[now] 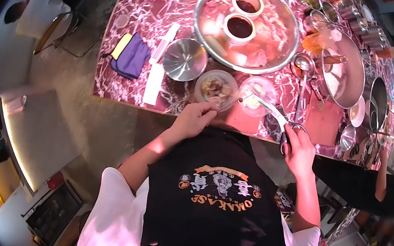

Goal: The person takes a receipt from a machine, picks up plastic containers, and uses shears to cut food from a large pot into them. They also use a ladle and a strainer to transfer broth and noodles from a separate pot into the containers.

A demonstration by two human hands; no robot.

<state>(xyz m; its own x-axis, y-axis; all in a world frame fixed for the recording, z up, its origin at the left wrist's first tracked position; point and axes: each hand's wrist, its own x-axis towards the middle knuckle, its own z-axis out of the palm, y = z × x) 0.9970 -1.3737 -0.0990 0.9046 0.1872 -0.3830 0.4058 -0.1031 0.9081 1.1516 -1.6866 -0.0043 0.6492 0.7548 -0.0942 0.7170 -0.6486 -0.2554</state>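
Note:
My right hand (299, 150) grips a pair of scissors (273, 109) by the dark handles, with the silver blades pointing left. A small dark piece shows at the blade tips. My left hand (199, 118) is pinched on a thin, pale strip (228, 105) that runs toward those tips; I cannot tell what it is. Just beyond my left fingers stands a clear round bowl (200, 92) with chopped brown and pale food in it. Beside it, under the blades, is a second clear container (265, 111) with pale pieces.
A large steel basin (195, 32) holds food in liquid and two cups of dark sauce. Nearby are a steel bowl (184, 60), a purple cloth (130, 57), a ladle (303, 80) and a deep pan (360, 78). Another person's arm (382, 174) reaches in at right.

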